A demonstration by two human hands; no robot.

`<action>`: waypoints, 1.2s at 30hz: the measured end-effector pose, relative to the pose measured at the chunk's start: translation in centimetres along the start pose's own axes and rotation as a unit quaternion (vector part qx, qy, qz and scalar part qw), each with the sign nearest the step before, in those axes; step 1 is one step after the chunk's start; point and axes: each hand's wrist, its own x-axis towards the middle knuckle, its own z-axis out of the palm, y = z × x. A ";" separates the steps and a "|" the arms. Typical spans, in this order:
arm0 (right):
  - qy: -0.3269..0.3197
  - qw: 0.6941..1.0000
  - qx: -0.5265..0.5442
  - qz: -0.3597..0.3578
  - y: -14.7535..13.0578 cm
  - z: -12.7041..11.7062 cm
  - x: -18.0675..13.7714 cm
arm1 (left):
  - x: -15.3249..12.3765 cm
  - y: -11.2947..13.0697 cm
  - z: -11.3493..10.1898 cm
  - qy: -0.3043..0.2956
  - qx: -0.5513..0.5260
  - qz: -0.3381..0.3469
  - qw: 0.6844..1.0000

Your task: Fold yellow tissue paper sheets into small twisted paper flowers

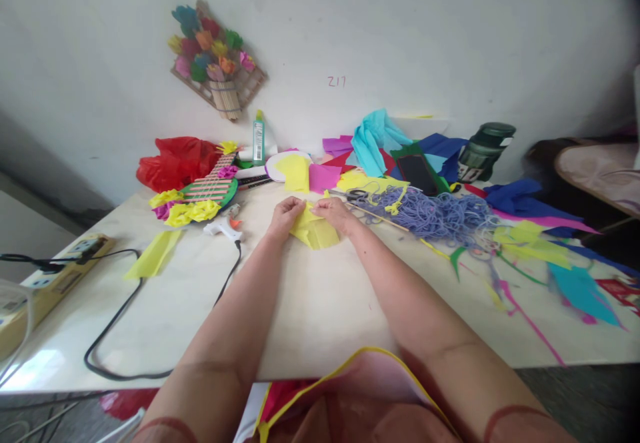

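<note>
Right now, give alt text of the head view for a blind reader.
A person's left hand and right hand hold a thin yellow sheet over a pale table. A white glue gun lies to their left, tangled bluish-purple yarn to their right.

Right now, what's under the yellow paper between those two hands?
Pale tabletop shows along the lower edge of the yellow paper; whatever lies directly beneath is covered, so I can't tell.

Can count one glue gun [226, 231] and one power strip [65, 268] left of the fingers [324, 209]; right of them, one phone [418, 173], one scissors pair [357, 195].
</note>
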 end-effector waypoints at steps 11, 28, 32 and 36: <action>-0.012 1.000 -0.008 -0.006 0.1 0.1 0.0 | -0.1 0.3 0.4 -0.015 0.083 0.023 0.996; 0.056 0.998 -0.038 0.013 0.8 -0.1 0.4 | 0.2 0.1 0.4 0.038 0.063 0.027 0.997; 0.071 0.996 -0.055 0.010 0.8 -0.2 0.3 | 0.3 -0.1 0.5 0.039 0.082 0.022 0.996; 0.054 0.998 -0.032 0.024 0.6 0.0 0.2 | 0.6 -0.5 0.3 0.058 0.139 0.021 0.988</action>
